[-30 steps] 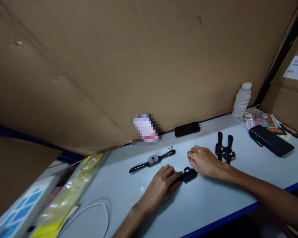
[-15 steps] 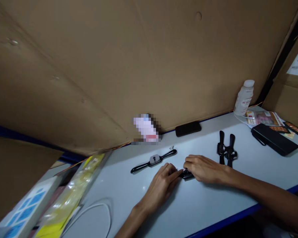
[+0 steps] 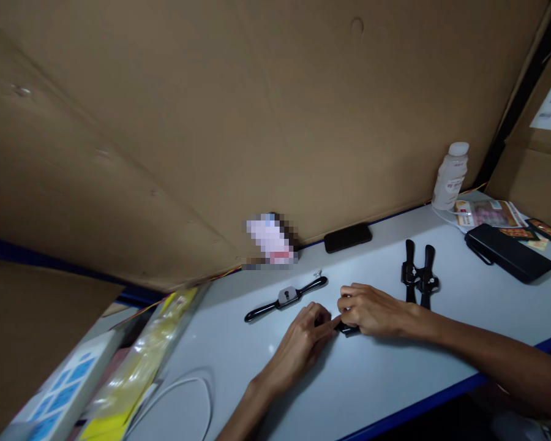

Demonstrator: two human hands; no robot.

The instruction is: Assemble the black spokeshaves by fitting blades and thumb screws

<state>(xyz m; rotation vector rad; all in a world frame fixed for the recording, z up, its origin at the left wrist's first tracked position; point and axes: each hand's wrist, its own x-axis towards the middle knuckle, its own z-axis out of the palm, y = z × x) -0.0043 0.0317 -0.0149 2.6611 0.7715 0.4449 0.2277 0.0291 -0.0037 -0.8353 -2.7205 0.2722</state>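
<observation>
A black spokeshave [image 3: 349, 331] lies on the table between my hands, mostly covered by the fingers. My left hand [image 3: 303, 340] is closed around its left end, index finger stretched along the handle. Over its middle, my right hand [image 3: 371, 309] is curled with fingers bent down; whether it also pinches a small part is hidden. Behind my left hand rests another spokeshave [image 3: 287, 297] with a grey plate at its centre. A small silver screw [image 3: 318, 274] sits by that one's right tip. Beyond my right wrist, two more spokeshaves, one on the left [image 3: 410, 272] and one on the right [image 3: 427, 278], lie side by side.
At the back are a black phone [image 3: 348, 237] and a blurred-out item [image 3: 270, 239]. On the right stand a bottle [image 3: 450, 177] and a black case [image 3: 509, 252]. A white cable [image 3: 206, 392] and yellow plastic packaging [image 3: 138, 361] lie left. Cardboard walls [image 3: 211, 122] enclose the table.
The view has shifted slightly. My right hand's fingers have moved a little over the spokeshave, while my left hand keeps its place on the handle.
</observation>
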